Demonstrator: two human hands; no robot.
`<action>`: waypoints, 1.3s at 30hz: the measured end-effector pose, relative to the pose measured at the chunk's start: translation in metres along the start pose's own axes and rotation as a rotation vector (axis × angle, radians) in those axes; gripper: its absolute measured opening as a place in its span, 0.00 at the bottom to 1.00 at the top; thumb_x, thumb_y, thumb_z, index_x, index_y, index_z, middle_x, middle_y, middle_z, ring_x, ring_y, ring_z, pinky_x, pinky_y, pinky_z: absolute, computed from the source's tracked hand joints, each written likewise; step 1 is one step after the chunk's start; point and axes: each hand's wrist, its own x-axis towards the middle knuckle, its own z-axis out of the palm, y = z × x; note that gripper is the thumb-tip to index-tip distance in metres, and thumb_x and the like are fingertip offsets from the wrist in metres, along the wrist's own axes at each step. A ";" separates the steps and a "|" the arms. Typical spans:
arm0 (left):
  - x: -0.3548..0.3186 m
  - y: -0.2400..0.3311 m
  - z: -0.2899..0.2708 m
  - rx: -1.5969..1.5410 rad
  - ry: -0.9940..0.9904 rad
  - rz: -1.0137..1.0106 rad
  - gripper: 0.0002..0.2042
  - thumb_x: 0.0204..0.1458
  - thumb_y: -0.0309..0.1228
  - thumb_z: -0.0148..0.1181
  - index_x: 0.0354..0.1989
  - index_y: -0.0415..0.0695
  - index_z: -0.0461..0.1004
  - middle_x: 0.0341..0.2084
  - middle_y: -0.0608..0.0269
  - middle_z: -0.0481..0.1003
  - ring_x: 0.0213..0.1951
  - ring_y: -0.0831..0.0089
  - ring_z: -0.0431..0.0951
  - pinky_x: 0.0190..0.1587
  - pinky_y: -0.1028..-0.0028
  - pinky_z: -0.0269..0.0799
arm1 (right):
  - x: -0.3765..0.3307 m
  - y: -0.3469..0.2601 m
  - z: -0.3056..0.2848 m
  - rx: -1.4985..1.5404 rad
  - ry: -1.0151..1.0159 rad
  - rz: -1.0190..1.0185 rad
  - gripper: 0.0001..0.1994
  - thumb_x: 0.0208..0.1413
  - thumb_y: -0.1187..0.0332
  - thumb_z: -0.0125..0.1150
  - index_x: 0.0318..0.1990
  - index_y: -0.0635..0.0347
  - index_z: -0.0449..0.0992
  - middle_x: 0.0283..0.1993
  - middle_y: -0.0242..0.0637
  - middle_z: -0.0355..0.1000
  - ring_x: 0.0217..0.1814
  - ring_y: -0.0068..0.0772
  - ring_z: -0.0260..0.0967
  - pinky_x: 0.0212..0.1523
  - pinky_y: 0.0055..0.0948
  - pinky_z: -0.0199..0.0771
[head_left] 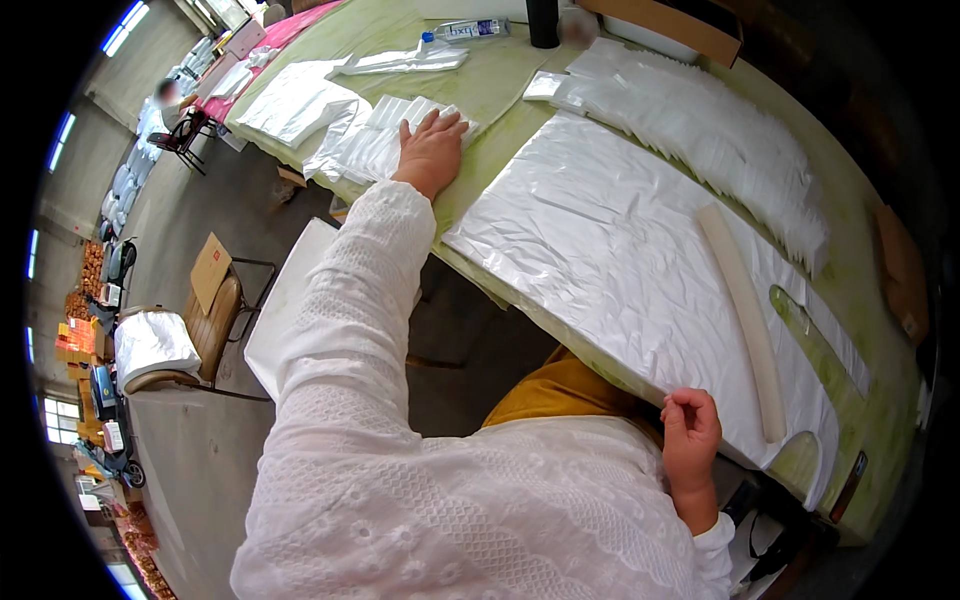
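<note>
My left hand point(432, 150) reaches across the table and lies flat, fingers spread, on a pile of folded white plastic bags point(370, 140). Close to my body, at the table's near edge, my right hand point(692, 440) is closed, thumb against curled fingers. Whatever it may pinch is too small to make out. Beside it spreads a broad flat stack of white plastic bags point(600, 240), with cut-out handle shapes at its right end. Across that stack rests a long beige bar point(745, 325).
Behind the stack lies a fanned row of folded white bags point(700, 130). A clear bottle point(465, 30), a black cylinder point(543, 22) and a cardboard box point(670, 25) stand farther back. A dark slim tool point(849, 486) lies at right. Chairs point(212, 325) stand left; another person point(170, 97) sits far off.
</note>
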 end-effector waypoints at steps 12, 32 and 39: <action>-0.003 -0.004 0.001 0.114 0.178 0.111 0.21 0.65 0.44 0.52 0.66 0.65 0.70 0.71 0.74 0.62 0.75 0.63 0.53 0.71 0.32 0.37 | 0.004 -0.020 -0.032 -0.468 0.253 -0.436 0.08 0.55 0.82 0.62 0.42 0.63 0.75 0.42 0.41 0.74 0.41 0.38 0.72 0.47 0.33 0.73; -0.183 0.342 -0.116 -0.907 -0.246 1.206 0.19 0.60 0.40 0.63 0.59 0.51 0.77 0.65 0.53 0.69 0.72 0.43 0.56 0.72 0.45 0.50 | -0.057 -0.035 -0.062 -0.402 0.320 0.091 0.27 0.58 0.66 0.69 0.62 0.64 0.68 0.63 0.54 0.67 0.36 0.35 0.75 0.40 0.32 0.77; -0.194 0.395 -0.148 -0.958 -0.189 1.198 0.20 0.55 0.41 0.66 0.55 0.48 0.77 0.52 0.56 0.77 0.62 0.47 0.70 0.65 0.54 0.64 | -0.065 -0.004 -0.095 -0.303 0.289 0.156 0.20 0.60 0.70 0.64 0.60 0.61 0.74 0.70 0.47 0.67 0.49 0.44 0.78 0.51 0.35 0.78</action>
